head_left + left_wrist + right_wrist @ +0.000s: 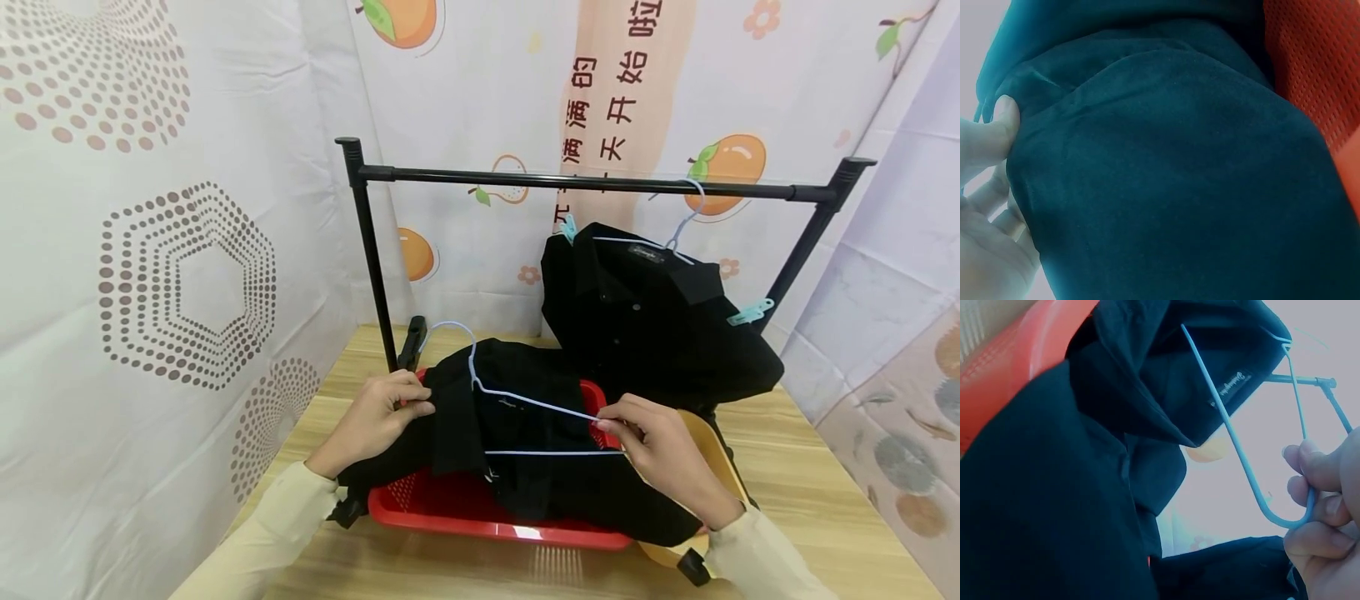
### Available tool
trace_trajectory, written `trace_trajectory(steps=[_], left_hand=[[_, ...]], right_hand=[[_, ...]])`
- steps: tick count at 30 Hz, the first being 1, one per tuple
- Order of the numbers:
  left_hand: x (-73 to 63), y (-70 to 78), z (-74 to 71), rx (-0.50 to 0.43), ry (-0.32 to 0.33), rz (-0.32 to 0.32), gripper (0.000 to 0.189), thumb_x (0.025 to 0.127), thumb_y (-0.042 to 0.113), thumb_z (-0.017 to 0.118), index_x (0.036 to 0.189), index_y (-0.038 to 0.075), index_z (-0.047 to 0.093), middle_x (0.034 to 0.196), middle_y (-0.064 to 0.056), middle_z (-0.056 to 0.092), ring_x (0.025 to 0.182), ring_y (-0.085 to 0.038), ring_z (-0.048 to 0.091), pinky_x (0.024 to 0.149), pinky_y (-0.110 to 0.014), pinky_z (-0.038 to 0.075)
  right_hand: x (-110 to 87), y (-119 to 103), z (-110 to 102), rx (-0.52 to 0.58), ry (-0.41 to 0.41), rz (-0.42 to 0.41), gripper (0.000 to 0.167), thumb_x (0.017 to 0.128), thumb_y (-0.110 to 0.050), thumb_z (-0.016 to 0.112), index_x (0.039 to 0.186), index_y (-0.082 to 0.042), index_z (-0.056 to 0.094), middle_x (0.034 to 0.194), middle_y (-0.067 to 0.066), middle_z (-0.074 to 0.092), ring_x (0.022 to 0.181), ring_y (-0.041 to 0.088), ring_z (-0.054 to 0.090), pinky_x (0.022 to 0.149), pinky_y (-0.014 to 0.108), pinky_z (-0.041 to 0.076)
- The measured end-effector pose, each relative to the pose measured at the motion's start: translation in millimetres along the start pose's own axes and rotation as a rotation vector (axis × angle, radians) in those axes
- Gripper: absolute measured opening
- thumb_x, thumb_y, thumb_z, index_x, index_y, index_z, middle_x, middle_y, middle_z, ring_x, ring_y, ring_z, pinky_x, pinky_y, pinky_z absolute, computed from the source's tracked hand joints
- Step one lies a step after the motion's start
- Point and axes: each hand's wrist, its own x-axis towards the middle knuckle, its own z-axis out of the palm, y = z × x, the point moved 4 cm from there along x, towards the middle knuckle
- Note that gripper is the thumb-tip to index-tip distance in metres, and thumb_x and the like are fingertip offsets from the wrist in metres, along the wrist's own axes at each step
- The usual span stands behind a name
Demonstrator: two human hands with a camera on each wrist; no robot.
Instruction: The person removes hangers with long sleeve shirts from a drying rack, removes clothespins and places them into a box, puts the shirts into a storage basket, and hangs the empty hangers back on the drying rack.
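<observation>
Left hand (380,417) pinches black shirt (457,429); right hand (654,440) grips hanger (540,403) by one end. Hanger could slip out if shirt sags.

free gap between rail (517,178) and lower hanger (555,407), upper shirt (660,321) in the way at right

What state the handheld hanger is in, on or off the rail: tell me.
Off: in the head view, the hanger has its hook clear of the rail, and the right hand's fingers pinch the hanger.
</observation>
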Motion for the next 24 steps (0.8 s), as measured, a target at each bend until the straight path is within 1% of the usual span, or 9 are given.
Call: trace_trajectory(steps=[4, 9, 12, 16, 20, 24], left_hand=[[-0.7, 0.2, 2.1, 0.005, -0.004, -0.023, 0.016, 0.084, 0.001, 0.082, 0.1, 0.001, 0.082, 0.09, 0.003, 0.07, 0.078, -0.011, 0.065, 0.066, -0.027, 0.054], [0.3, -0.3, 4.0, 0.003, -0.016, -0.036, 0.016, 0.085, 0.002, 0.082, 0.102, 0.002, 0.082, 0.09, 0.003, 0.07, 0.075, -0.008, 0.062, 0.064, -0.026, 0.051], [0.0, -1.9, 4.5, 0.001, -0.023, -0.038, 0.017, 0.086, 0.002, 0.081, 0.103, 0.001, 0.081, 0.091, 0.003, 0.07, 0.075, -0.008, 0.061, 0.063, -0.026, 0.051], [-3.0, -5.4, 3.9, 0.005, -0.018, -0.028, 0.019, 0.085, 0.0, 0.081, 0.104, 0.0, 0.081, 0.09, 0.003, 0.069, 0.072, -0.006, 0.058, 0.061, -0.025, 0.049], [-6.1, -8.3, 2.5, 0.015, -0.004, -0.011, 0.018, 0.084, -0.003, 0.081, 0.101, 0.001, 0.082, 0.088, 0.005, 0.069, 0.069, -0.005, 0.056, 0.059, -0.024, 0.048], [-6.9, -9.7, 2.8, 0.02, -0.008, -0.001, 0.018, 0.085, -0.002, 0.081, 0.102, 0.003, 0.082, 0.088, 0.006, 0.068, 0.07, -0.005, 0.056, 0.06, -0.024, 0.048]], right_hand=[[-4.1, 5, -7, -0.025, 0.02, 0.004, 0.03, 0.085, 0.007, 0.079, 0.094, -0.021, 0.075, 0.08, -0.016, 0.056, 0.065, 0.002, 0.046, 0.058, 0.014, 0.038], [-8.0, 9, -16, -0.06, 0.049, 0.003, 0.027, 0.083, 0.008, 0.08, 0.093, -0.016, 0.076, 0.079, -0.014, 0.056, 0.063, 0.001, 0.043, 0.055, 0.014, 0.036], [-10.3, 12, -21, -0.078, 0.065, 0.01, 0.028, 0.082, 0.008, 0.08, 0.093, -0.017, 0.076, 0.078, -0.015, 0.055, 0.061, 0.0, 0.041, 0.055, 0.014, 0.034], [-12.1, 17, -26, -0.077, 0.08, 0.016, 0.03, 0.083, 0.008, 0.08, 0.095, -0.019, 0.077, 0.076, -0.015, 0.053, 0.058, -0.001, 0.039, 0.052, 0.014, 0.032], [-13.8, 22, -28, -0.054, 0.081, 0.028, 0.028, 0.084, 0.01, 0.078, 0.096, -0.016, 0.077, 0.075, -0.016, 0.051, 0.052, -0.004, 0.04, 0.046, 0.013, 0.034], [-16.7, 27, -32, -0.042, 0.096, 0.05, 0.031, 0.083, 0.012, 0.078, 0.094, -0.016, 0.076, 0.075, -0.013, 0.053, 0.051, -0.003, 0.04, 0.045, 0.014, 0.034]])
